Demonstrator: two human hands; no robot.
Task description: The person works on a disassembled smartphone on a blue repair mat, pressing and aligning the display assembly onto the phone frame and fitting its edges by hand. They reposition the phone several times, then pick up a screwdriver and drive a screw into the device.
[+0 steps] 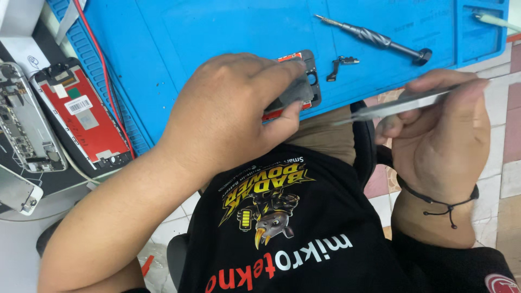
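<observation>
**Phone screen assembly held at the mat's edge, tweezers ready**

Gripping a phone screen assembly [304, 87] at the near edge of the blue work mat [206, 32], the left hand [233, 119] is closed around it, thumb and fingers pinching its lower end so that only the dark frame and a strip of red backing show past the fingertips. The right hand [439, 135] is closed too, holding a pair of metal tweezers [391, 106] whose tips point toward the assembly but stand a little apart from it.

Just beside the assembly, a small dark bracket [339, 65] lies loose on the mat, and a precision screwdriver [374, 38] rests further up. By that showing, at least one part is already off and the screwdriver is set aside; the assembly itself looks partly stripped, with fine work by tweezers under way. How much is left on it cannot be told, since the hand covers most of it.

On the tabletop to the left lie another red-backed screen [81, 116] and an opened phone body [24, 122] with its insides exposed.
</observation>
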